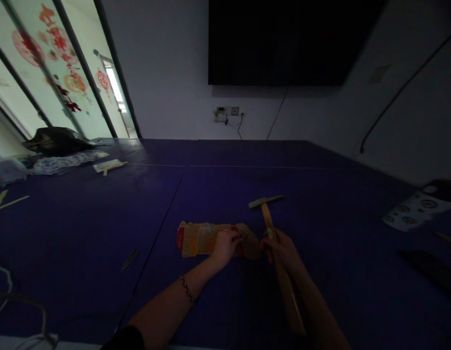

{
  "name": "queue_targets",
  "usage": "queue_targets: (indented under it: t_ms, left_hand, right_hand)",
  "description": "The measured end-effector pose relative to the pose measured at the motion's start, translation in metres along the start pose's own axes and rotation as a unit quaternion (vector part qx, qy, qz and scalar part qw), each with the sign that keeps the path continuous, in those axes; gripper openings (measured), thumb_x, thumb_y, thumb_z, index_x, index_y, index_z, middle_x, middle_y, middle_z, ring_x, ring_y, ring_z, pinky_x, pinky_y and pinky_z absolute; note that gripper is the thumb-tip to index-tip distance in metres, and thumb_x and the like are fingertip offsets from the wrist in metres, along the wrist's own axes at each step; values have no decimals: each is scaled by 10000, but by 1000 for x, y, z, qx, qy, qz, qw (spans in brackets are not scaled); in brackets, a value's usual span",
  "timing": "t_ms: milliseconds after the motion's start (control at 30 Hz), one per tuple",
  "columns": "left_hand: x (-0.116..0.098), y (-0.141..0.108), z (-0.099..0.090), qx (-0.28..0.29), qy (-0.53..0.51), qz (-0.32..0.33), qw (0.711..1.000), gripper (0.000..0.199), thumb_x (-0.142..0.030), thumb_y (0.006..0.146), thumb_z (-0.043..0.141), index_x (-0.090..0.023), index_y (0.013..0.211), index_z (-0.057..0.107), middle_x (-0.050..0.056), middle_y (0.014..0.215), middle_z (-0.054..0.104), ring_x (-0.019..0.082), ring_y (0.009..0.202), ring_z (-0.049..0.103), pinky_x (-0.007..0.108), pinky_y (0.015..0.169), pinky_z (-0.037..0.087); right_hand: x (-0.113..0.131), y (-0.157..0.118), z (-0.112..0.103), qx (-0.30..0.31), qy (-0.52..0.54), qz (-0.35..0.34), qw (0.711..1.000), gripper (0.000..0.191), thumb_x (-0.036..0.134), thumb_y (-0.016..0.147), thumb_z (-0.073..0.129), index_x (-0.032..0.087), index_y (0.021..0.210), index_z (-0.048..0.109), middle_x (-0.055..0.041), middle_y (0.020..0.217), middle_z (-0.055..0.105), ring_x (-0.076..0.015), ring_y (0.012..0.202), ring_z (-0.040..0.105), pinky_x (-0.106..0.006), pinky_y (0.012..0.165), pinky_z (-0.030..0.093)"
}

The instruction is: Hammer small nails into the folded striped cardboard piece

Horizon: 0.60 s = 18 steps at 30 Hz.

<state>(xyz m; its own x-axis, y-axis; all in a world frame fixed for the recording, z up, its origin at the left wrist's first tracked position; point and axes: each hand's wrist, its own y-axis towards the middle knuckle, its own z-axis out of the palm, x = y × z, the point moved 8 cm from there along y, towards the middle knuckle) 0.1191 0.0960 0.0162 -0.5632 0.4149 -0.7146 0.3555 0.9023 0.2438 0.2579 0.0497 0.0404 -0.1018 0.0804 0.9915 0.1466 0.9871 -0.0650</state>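
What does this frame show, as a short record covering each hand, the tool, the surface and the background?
Left hand: on the patterned brown piece; whether the fingers pinch something small is unclear
Right hand: gripping the hammer by its wooden handle
Hammer: head pointing away from the person
Patterned brown piece: lying on the table, red at its left end
Surface: dark blue-purple table
Left of the piece: a few thin rods
Background: dark screen on the wall
Lighting: dim

Patterned packet point(197, 240), partly behind left hand point(224, 247)
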Motion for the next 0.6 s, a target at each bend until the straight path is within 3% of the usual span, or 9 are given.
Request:
queue_targets:
  t_ms: [133, 267, 600]
  left_hand:
    - [0, 0, 2, 3, -10, 7, 1000, 146, -160, 732, 540, -155, 680, 676, 33, 682, 652, 157, 678, 567, 244, 656, 407]
    - [-1, 2, 4, 3, -25, 17, 1000, 139, -157, 729, 545, -161, 685, 677, 28, 694, 652, 156, 693, 568, 251, 684, 418]
    - [1, 5, 2, -30, -40, 21, 999, 101, -133, 693, 598, -152, 623, 668, 38, 759, 636, 175, 803, 551, 291, 775, 417]
  right_hand:
    - [27, -42, 4, -19, -152, 15, 988, 232, 395, 657, 439, 186, 750, 476, 57, 491, 541, -92, 258, 444, -209, 290, 333]
    - [29, -72, 15, -18, -221, 41, 974, 262, 415, 633, 418, 181, 703, 515, 54, 457, 483, -99, 274, 446, -217, 302, 340]
    - [24, -81, 27, -10, -261, 54, 964, 376, 442, 610, 381, 156, 774, 563, 56, 388, 431, -131, 290, 460, -231, 321, 338]
